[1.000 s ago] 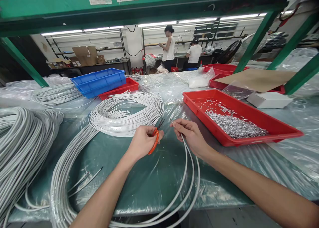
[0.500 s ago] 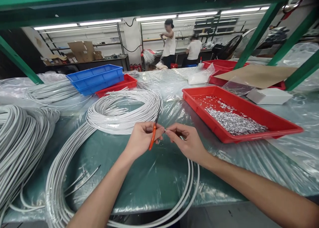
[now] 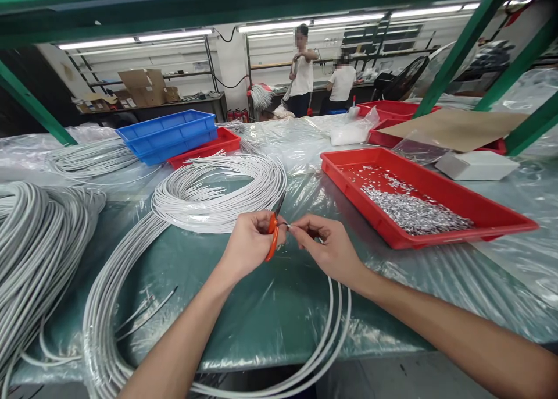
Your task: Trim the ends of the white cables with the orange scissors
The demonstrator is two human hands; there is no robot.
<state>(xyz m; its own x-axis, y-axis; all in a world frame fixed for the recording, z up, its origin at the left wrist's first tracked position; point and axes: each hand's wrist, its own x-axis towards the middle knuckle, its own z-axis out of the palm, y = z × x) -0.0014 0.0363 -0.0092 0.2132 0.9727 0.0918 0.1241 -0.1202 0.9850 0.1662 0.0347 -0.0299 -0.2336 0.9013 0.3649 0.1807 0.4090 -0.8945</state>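
My left hand (image 3: pixel 249 242) is closed around a pair of orange-handled scissors (image 3: pixel 272 239), whose dark blades point up and away. Its fingertips also meet a thin dark strand at the end of a white cable (image 3: pixel 333 314). My right hand (image 3: pixel 329 246) pinches that cable end between thumb and forefinger, close to the left fingertips. From the right hand, several cable loops hang down past the table's front edge and curve left. Just beyond my hands lies a coil of white cables (image 3: pixel 203 217).
On the right is a red tray (image 3: pixel 360 204) with many small shiny metal pieces (image 3: pixel 412 210). A blue tray (image 3: pixel 168 134) rests at the back left, and a thick cable bundle (image 3: pixel 39 253) fills the left side. Green posts (image 3: pixel 457 53) frame the table. Two people are in the background.
The scissors have turned in my left hand, so their handle loops now show more broadly and lean right. My right hand keeps its pinch. The standing person in the background has turned.
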